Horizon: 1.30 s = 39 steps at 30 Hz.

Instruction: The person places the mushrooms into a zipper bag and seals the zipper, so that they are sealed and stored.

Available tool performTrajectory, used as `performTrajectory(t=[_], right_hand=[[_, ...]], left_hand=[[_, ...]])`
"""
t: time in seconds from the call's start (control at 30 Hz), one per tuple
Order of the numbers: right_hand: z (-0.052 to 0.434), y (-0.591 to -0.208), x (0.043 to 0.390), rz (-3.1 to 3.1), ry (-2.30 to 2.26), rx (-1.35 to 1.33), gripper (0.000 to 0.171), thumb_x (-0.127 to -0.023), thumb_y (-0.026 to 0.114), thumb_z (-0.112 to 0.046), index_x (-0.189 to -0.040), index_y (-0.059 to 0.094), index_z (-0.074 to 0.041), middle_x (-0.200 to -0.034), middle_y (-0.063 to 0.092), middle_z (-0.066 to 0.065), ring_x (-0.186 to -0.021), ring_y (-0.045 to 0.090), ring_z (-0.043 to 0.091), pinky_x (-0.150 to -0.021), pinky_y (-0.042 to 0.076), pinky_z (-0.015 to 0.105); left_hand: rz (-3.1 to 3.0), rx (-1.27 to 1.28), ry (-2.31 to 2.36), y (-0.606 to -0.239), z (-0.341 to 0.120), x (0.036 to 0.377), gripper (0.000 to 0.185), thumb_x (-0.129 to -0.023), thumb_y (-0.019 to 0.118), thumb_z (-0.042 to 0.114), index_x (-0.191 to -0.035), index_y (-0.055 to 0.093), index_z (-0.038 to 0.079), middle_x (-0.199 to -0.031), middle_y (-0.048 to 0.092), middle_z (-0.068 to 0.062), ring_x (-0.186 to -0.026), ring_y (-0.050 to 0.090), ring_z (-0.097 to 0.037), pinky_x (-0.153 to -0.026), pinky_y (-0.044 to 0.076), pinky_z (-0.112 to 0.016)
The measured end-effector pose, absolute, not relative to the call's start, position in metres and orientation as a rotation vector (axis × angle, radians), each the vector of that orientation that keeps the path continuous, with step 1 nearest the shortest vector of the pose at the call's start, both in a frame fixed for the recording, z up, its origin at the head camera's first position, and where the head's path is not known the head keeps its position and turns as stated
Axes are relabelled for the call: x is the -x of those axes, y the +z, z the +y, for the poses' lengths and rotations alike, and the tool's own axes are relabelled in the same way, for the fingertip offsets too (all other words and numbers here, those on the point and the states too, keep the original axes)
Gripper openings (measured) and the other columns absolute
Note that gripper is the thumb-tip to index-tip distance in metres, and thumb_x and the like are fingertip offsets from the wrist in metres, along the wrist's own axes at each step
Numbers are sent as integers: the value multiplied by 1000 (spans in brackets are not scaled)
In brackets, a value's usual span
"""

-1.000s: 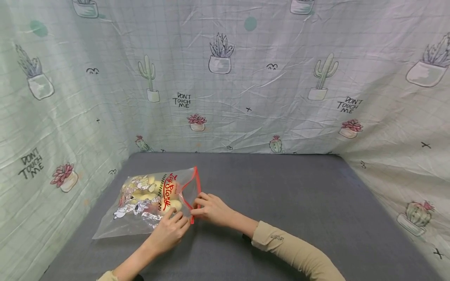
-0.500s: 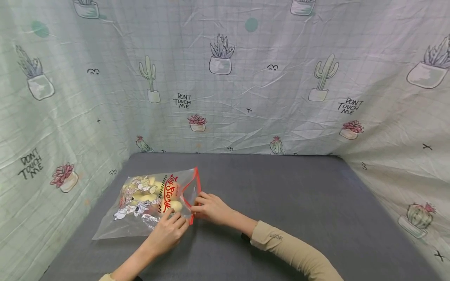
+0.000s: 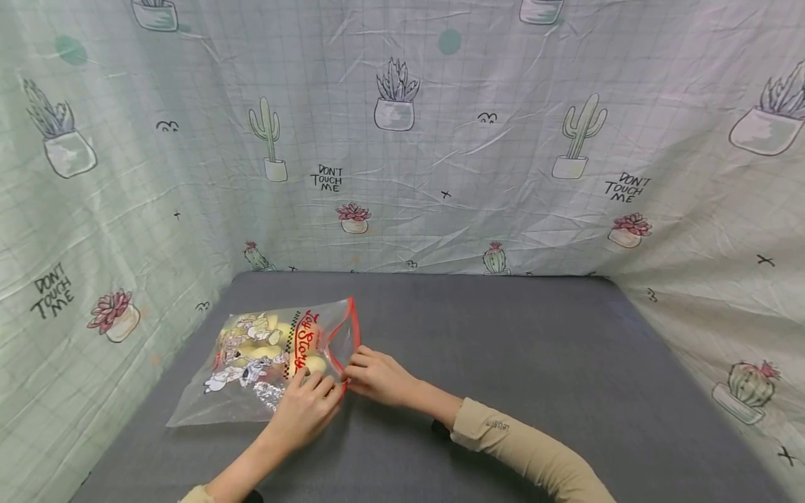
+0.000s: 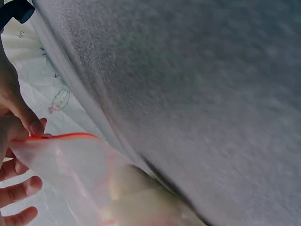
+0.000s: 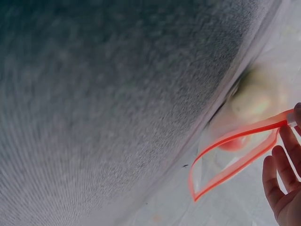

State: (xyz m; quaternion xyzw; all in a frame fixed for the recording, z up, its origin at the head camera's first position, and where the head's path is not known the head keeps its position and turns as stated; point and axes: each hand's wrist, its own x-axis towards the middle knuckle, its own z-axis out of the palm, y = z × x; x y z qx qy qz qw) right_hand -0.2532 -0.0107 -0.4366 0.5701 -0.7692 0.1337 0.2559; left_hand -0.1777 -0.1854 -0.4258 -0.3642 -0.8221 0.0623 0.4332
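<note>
A clear zip bag [image 3: 277,405] with a red-edged mouth and "Toy Story" print lies on the left of the table, with several rounded yellowish things and some reddish ones inside. Its mouth faces right and gapes at the far end. My left hand [image 3: 306,409] pinches the near corner of the mouth, where the red edge [image 4: 70,135] runs out from the fingers. Close beside it, my right hand [image 3: 380,377] pinches the same edge. A small white zip slider [image 5: 291,118] shows at the right fingertips. The fingers partly hide the near end of the zip.
The bag lies on a dark grey table [image 3: 503,349]. Pale cloth [image 3: 440,161] printed with cacti surrounds the table at the back and both sides.
My left hand has shifted slightly right and up, and its fingers now cover the near red corner that stuck out below them before. My right hand stays almost in place.
</note>
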Motion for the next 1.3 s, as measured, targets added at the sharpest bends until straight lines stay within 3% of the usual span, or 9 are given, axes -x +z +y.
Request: performTrajectory(t=[0.53,1.3], right_hand=[[-10,-433,249,-2143,342,-1476,16,-78,65,-30,-94,65,-25,-89,57,-8,-80,46,6,-68,39,15],[-13,-435,262,-2076,273,-1437,17,-77,65,-35,-93,67,-30,-87,56,-8,-76,46,10,-64,38,16]], left_hand=[[-2040,911,239,-425,-177,176,18,-72,41,13,-69,57,7,-74,53,-4,-69,49,-21,-66,38,-39],[-2045,919,307,-424,-179,172,23,-77,36,10,-64,55,8,-73,51,-4,-70,46,-20,-70,39,-40]])
